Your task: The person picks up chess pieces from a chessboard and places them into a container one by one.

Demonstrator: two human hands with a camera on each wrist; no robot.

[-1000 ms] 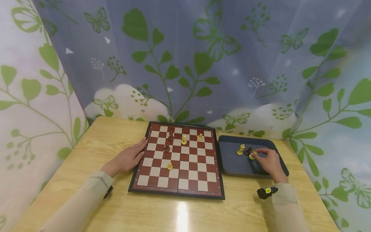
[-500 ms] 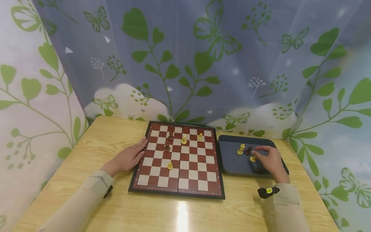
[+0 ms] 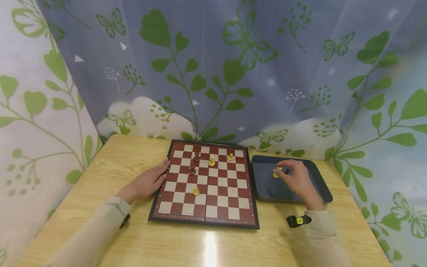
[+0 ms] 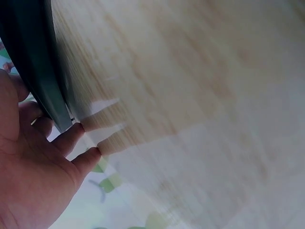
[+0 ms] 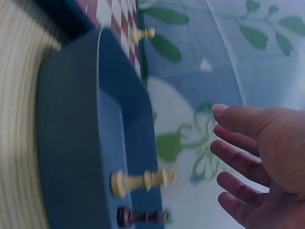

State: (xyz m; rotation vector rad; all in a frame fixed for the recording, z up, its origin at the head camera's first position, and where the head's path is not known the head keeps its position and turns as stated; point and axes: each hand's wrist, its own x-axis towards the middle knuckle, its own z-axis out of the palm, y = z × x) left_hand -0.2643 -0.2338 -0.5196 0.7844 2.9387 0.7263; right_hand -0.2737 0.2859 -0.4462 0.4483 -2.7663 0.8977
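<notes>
Right hand (image 3: 296, 178) above a tray (image 3: 263, 186)
Its grasp is empty over a pale chess piece (image 3: 275, 175), standing in the tray at three o'clock from the chessboard (image 3: 222, 191); the left hand (image 3: 145, 184), unclenched, touches the chessboard's nine-o'clock edge.

Your table (image 3: 166, 243), bottom: wood-grained, glossy. Tray (image 3: 269, 190), right: matt plastic. Your pale king (image 5: 136, 181): smooth plastic. Curtain (image 3: 207, 40), top: cloth.

In the blue tray (image 5: 71, 119), a pale chess piece (image 5: 143, 181) is seen between a dark piece (image 5: 142, 216) and the corner by the chessboard (image 5: 106, 10). The right hand (image 5: 281, 152) is held apart from both.
</notes>
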